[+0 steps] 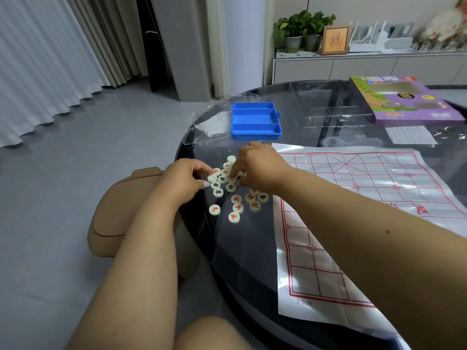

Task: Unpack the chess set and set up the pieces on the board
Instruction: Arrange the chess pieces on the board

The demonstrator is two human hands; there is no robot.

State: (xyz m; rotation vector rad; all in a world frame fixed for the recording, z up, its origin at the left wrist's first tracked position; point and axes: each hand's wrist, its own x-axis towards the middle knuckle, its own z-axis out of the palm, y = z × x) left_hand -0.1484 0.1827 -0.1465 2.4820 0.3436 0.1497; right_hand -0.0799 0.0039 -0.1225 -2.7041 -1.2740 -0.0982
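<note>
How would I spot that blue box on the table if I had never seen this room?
Start at the round dark glass table. On it, beyond both hands and the loose round pieces, left of the purple game box, sits the blue tray. It is the only solid blue thing there, open-topped, split into long compartments that look empty.

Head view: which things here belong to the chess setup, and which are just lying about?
Job: pieces, board sheet, blue tray, left hand, right hand.
Lying about: purple box, potted plants, framed picture, tan stool.
</note>
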